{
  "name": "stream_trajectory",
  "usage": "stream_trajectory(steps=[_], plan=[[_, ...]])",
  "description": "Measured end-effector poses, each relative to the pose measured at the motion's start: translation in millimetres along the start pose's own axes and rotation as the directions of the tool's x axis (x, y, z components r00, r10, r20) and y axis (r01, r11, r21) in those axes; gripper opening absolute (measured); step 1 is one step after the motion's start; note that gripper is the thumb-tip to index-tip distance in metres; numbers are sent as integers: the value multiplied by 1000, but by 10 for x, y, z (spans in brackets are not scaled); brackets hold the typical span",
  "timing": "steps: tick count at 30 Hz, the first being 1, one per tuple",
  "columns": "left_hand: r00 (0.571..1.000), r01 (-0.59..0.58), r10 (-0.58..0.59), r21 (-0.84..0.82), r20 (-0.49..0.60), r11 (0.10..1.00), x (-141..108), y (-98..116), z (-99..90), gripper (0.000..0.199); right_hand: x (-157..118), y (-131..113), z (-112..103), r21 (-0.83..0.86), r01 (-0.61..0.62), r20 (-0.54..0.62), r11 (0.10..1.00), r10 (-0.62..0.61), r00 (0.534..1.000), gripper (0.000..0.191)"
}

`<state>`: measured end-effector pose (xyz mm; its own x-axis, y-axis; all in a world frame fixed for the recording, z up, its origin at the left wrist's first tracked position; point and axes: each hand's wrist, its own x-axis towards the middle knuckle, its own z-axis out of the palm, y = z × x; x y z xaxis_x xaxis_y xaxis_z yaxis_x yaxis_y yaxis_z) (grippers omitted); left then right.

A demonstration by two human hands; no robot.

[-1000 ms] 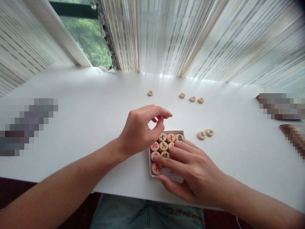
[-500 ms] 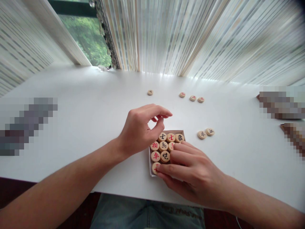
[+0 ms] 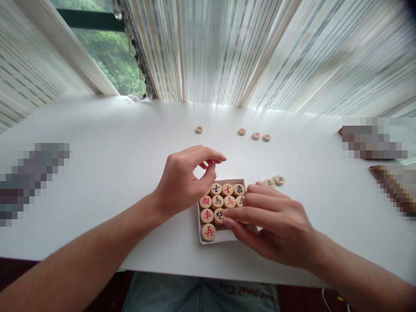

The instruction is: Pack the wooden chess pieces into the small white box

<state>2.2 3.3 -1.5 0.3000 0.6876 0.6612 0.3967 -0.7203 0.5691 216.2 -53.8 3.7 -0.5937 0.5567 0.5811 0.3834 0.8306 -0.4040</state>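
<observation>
A shallow open box (image 3: 224,235) holds rows of round wooden xiangqi pieces with red or black characters. The red soldier piece (image 3: 208,232) lies by itself in the near left corner of the box. Above the right part of the box is my right hand (image 3: 276,227), its index finger and thumb slightly apart beside the black cannon piece (image 3: 219,216). Nothing shows between those fingers, and the hand hides part of the box. My left hand (image 3: 186,177) hovers over the far left corner, fingers curved, thumb apart, holding nothing visible.
On the white table (image 3: 97,173), three red-marked pieces (image 3: 255,135) and one dark-marked piece (image 3: 199,129) lie farther back. Two black-marked pieces (image 3: 278,179) sit right of the box. Blurred objects occupy both sides. String curtains (image 3: 208,52) hang along the back edge.
My right hand has come off the red soldier piece and moved up and to the right, leaving it in the corner. My left hand keeps its pose. The view has shifted slightly.
</observation>
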Motion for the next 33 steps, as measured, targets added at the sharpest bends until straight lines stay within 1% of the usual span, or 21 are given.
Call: stream_trajectory(steps=[2, 4, 5, 6, 8, 10, 12, 13, 15, 16, 18, 19, 21, 23, 26, 28, 30, 31, 32, 33], plan=[[1000, -1, 1, 16, 9, 1000, 1, 3, -22, 25, 26, 96, -63, -21, -49, -121, 999, 46, 992, 11], [1000, -4, 3, 47, 22, 999, 0, -4, -46, 25, 40, 177, -82, -19, -100, -184, 995, 94, 978, 15], [999, -3, 1, 58, 33, 998, -1, -13, -56, 25, 42, 204, -72, -9, -94, -191, 995, 91, 977, 17], [1000, -10, 8, 65, 27, 998, -3, -24, -64, 25, 42, 220, -51, -9, -80, -183, 997, 77, 980, 19], [999, -25, 23, 66, 30, 997, -8, -43, -71, 22, 38, 221, 6, 12, -21, -124, 1000, 23, 992, 28], [999, -30, 28, 63, 44, 998, -10, -48, -67, 21, 32, 195, 46, 34, 31, -81, 999, -28, 996, 31], [998, -30, 26, 63, 57, 998, -9, -37, -57, 21, 29, 180, 36, 37, 47, -67, 998, -44, 997, 32], [998, -28, 25, 63, 56, 998, -6, -30, -50, 21, 31, 188, 10, 32, 36, -73, 999, -34, 997, 33], [998, -39, 36, 46, 60, 998, 0, -17, -35, 22, 37, 240, -71, 9, -16, -105, 1000, 17, 994, 35], [998, -34, 31, 38, 60, 999, 2, -13, -29, 22, 40, 280, -116, -1, -66, -132, 998, 65, 989, 36], [998, -29, 27, 22, 64, 999, 4, -13, -20, 23, 44, 367, -196, -10, -144, -191, 990, 140, 972, 36], [998, -23, 22, 19, 67, 1000, 3, -15, -19, 24, 44, 404, -226, -23, -199, -199, 980, 191, 961, 37], [998, -20, 19, 17, 64, 1000, 0, -20, -21, 24, 44, 450, -259, -34, -271, -222, 962, 257, 941, 37], [998, -17, 16, 20, 59, 1000, -2, -24, -26, 24, 45, 462, -260, -36, -296, -229, 954, 281, 932, 39], [999, -17, 16, 15, 52, 1000, -1, -27, -30, 24, 46, 456, -236, -37, -285, -215, 958, 271, 938, 39], [999, -21, 20, 11, 49, 1000, 2, -25, -31, 24, 44, 466, -227, -25, -303, -204, 953, 292, 934, 40], [998, -22, 21, 17, 51, 1000, 4, -23, -33, 23, 38, 507, -234, 10, -360, -215, 933, 353, 910, 40], [998, -21, 19, 24, 55, 1000, 4, -23, -35, 23, 35, 542, -245, 40, -401, -233, 915, 398, 887, 41], [998, -19, 17, 31, 59, 999, 4, -25, -38, 23, 32, 587, -262, 76, -446, -256, 892, 450, 855, 41], [998, -18, 16, 39, 64, 999, 3, -30, -43, 22, 28, 641, -283, 118, -492, -290, 863, 503, 814, 42]])
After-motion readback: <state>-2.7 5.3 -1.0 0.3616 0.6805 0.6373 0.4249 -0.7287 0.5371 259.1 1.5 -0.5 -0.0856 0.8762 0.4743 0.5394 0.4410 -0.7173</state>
